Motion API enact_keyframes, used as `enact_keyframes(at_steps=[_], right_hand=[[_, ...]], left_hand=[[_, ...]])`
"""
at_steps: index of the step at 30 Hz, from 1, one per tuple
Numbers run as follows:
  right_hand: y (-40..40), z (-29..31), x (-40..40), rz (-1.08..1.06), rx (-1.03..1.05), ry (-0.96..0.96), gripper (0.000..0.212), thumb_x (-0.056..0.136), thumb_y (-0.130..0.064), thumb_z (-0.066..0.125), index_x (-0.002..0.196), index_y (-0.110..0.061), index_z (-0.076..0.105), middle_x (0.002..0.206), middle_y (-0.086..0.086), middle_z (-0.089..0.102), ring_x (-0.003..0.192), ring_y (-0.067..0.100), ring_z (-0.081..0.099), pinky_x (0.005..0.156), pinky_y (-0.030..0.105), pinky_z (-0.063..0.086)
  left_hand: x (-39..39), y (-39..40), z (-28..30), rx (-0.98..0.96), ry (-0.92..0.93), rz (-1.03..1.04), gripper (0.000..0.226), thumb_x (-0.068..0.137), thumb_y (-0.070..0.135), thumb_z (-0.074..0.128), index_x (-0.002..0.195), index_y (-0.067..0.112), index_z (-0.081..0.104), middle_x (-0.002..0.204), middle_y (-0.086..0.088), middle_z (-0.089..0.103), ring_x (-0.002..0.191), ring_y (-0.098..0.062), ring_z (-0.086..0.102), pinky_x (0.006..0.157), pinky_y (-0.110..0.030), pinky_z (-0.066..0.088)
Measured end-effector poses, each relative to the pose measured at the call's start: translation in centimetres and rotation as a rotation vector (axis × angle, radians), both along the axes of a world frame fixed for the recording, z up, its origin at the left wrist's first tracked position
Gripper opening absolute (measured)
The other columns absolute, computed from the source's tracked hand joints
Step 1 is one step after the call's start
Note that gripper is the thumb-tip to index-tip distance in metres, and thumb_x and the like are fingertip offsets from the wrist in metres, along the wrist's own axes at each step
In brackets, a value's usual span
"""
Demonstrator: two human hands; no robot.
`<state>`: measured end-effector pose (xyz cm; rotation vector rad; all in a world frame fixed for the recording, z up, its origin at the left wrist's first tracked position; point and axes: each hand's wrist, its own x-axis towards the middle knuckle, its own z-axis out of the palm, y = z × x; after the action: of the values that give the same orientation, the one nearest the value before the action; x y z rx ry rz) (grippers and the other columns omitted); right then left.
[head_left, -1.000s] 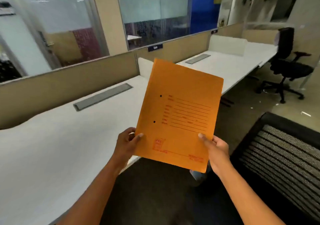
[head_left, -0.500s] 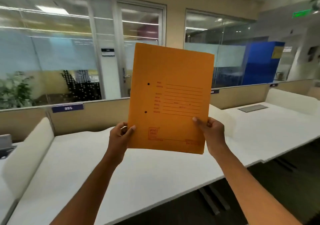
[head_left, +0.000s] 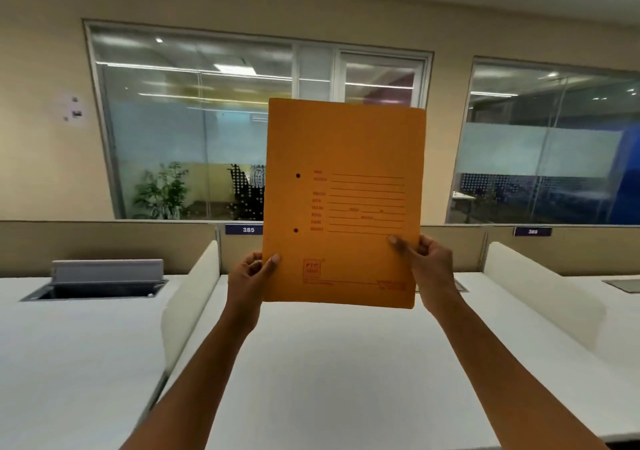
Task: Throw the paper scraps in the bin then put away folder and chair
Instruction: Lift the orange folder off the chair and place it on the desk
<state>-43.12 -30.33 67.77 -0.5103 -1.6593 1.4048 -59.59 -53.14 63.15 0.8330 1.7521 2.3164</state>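
Observation:
I hold an orange card folder (head_left: 346, 159) upright in front of me, above a white desk (head_left: 329, 373). Its printed red form lines and two punched holes face me. My left hand (head_left: 251, 280) pinches the folder's lower left corner. The lower right edge is gripped by my right hand (head_left: 427, 269), thumb on the front. No paper scraps, bin or chair are in view.
White padded dividers (head_left: 188, 304) (head_left: 540, 297) stand on either side of this desk bay. An open grey cable hatch (head_left: 100, 281) sits in the left desk. A beige partition (head_left: 104, 247) with number labels runs behind, with glass walls beyond.
My view has swung left and up from the chair side to face the desk square on. The folder has stayed upright in both hands and risen slightly.

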Motion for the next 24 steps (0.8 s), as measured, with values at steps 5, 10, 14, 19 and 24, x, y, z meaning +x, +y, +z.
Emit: enact_keyframes(at_steps=[5,10,14,19,24], right_hand=[[-2.1,0.4,-2.8,0.037,-0.003,-0.015,0.047,0.079,-0.042,0.073,0.118,-0.023,0.057,0.116,0.001,0.065,0.099,0.03,0.064,0.087,0.052,0.054],[-3.0,-0.9,-4.6,0.106,-0.011,-0.04,0.045,0.081,-0.039,0.071,0.119,-0.023,0.057,0.116,0.002,0.066,0.098,0.029,0.065,0.082,0.047,0.056],[-2.5,-3.3,-5.6,0.155,-0.048,-0.091,0.04,0.082,-0.038,0.07,0.116,-0.024,0.056,0.118,0.004,0.065,0.098,0.028,0.065,0.082,0.047,0.055],[-1.0,-6.5,-7.5,0.181,-0.091,-0.175,0.046,0.079,-0.038,0.073,0.118,-0.021,0.057,0.117,0.005,0.065,0.1,0.026,0.064,0.082,0.043,0.053],[0.9,-9.7,-11.2,0.154,-0.084,-0.212,0.052,0.084,-0.038,0.069,0.127,-0.013,0.053,0.121,0.007,0.062,0.105,0.029,0.061,0.088,0.046,0.053]], left_hand=[[-1.9,-2.3,-0.1,0.037,-0.014,0.036,0.019,0.093,0.023,0.059,0.108,0.012,0.057,0.112,-0.009,0.068,0.099,-0.028,0.068,0.078,-0.042,0.058],[-3.5,-3.6,-0.7,0.02,-0.018,0.077,0.016,0.095,0.02,0.056,0.108,0.01,0.056,0.118,-0.016,0.065,0.103,-0.036,0.065,0.088,-0.054,0.054],[-4.5,-3.3,-1.4,0.008,-0.045,0.104,0.011,0.096,0.02,0.056,0.103,0.012,0.057,0.115,-0.014,0.065,0.102,-0.036,0.064,0.088,-0.054,0.054],[-6.0,-1.9,-2.7,-0.046,-0.067,0.167,0.011,0.094,0.026,0.058,0.1,0.016,0.058,0.111,-0.008,0.065,0.098,-0.031,0.064,0.083,-0.046,0.054],[-9.0,0.2,-4.6,-0.165,-0.068,0.249,0.024,0.094,0.034,0.058,0.112,0.018,0.056,0.117,-0.005,0.062,0.102,-0.03,0.062,0.088,-0.046,0.053]])
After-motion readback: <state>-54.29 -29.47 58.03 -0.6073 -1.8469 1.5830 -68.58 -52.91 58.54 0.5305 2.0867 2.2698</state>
